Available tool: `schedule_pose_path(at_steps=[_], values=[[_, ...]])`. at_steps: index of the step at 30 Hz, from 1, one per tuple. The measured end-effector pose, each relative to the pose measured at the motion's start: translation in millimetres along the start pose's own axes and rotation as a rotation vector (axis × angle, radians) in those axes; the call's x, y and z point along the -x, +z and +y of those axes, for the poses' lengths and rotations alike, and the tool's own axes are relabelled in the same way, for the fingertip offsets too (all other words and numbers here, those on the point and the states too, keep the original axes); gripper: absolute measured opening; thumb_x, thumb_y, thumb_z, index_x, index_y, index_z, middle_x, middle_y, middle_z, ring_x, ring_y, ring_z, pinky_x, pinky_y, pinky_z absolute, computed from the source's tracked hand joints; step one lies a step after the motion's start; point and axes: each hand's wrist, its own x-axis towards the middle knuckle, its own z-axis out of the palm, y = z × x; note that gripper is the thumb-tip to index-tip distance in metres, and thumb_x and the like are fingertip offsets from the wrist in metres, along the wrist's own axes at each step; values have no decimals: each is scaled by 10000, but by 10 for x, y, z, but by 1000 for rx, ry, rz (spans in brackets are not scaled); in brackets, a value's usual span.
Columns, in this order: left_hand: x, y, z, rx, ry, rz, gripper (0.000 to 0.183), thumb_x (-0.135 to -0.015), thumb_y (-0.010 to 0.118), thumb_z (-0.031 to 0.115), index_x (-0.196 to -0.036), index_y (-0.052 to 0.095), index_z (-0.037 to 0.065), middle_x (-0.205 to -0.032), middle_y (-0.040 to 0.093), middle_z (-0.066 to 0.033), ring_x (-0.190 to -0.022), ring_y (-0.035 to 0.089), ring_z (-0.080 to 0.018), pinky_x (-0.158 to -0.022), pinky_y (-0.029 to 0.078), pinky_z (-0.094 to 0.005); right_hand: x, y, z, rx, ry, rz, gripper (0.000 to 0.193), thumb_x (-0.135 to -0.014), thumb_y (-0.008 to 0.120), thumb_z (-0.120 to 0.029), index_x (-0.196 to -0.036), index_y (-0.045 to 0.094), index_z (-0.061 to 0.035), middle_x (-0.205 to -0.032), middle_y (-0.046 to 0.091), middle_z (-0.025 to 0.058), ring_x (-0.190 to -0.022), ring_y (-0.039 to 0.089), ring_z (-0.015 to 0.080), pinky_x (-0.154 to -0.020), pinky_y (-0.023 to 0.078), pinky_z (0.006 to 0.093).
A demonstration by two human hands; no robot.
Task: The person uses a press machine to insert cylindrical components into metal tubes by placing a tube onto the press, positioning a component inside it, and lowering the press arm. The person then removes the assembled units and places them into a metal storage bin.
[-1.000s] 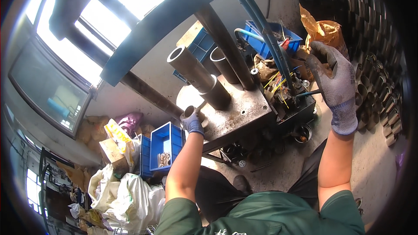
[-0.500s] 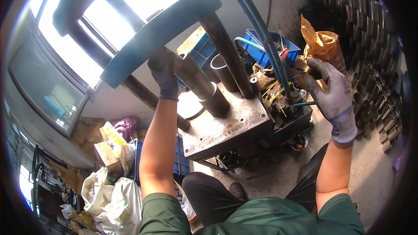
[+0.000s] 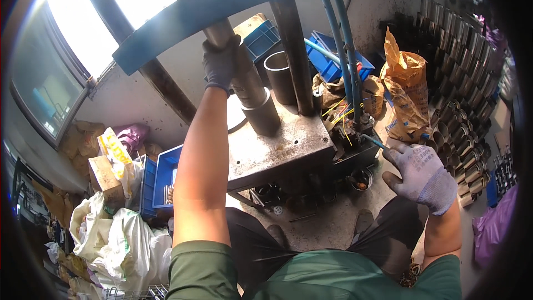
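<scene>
My left hand, in a grey glove with dark fingers, is wrapped round the upper part of a metal cylinder under the press's blue crossbeam. The cylinder's lower end stands in a darker round sleeve on the steel press table. My right hand, gloved alike, closes its fingertips on the end of a thin blue lever at the side of the press. Behind the sleeve, a wide open steel tube stands upright beside the press column.
Two blue hoses run down to the lever's valve block, amid loose yellow wires. Beyond stand blue crates and a torn brown paper sack. Stacked metal tubes line the right. White sacks and a blue bin lie left.
My right hand has come down from beside the brown sack and closed on the lever's end. My left hand stays on the cylinder. The whole view has shifted slightly.
</scene>
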Motion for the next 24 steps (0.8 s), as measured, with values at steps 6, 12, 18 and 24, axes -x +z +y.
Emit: schedule_pose_path(at_steps=[6, 12, 18, 24], values=[[-112, -55, -69, -53, -41, -64, 956, -692, 832, 682, -1287, 553, -12, -1178, 707, -278, -1141, 686, -430, -959, 543, -496, 598, 180, 68, 196, 25, -502, 452, -869, 693, -484, -958, 712, -41, -932, 700, 146, -875, 697, 357, -789, 540, 464], [-130, -4, -152, -47, -2, -30, 1030, -644, 832, 742, -1313, 553, 10, -1221, 701, -266, -1173, 671, -430, -987, 539, -502, 891, 442, -109, 185, 45, -429, 512, -826, 751, -550, -885, 701, -43, -867, 690, 136, -833, 688, 344, -760, 527, 447], [-185, -14, -251, -51, 18, -40, 1079, -635, 821, 766, -1361, 535, 21, -1254, 688, -268, -1191, 663, -427, -1001, 537, -504, 913, 542, -184, 101, 102, -216, 436, -805, 795, -454, -809, 648, -43, -811, 653, 147, -768, 640, 368, -698, 493, 487], [-101, 26, -251, -16, -38, -55, 1077, -633, 828, 754, -1373, 520, 35, -1263, 691, -246, -1199, 664, -419, -1014, 534, -504, 935, 579, -172, 8, 113, -116, 399, -802, 815, -388, -736, 602, -57, -718, 607, 146, -701, 634, 376, -627, 480, 486]])
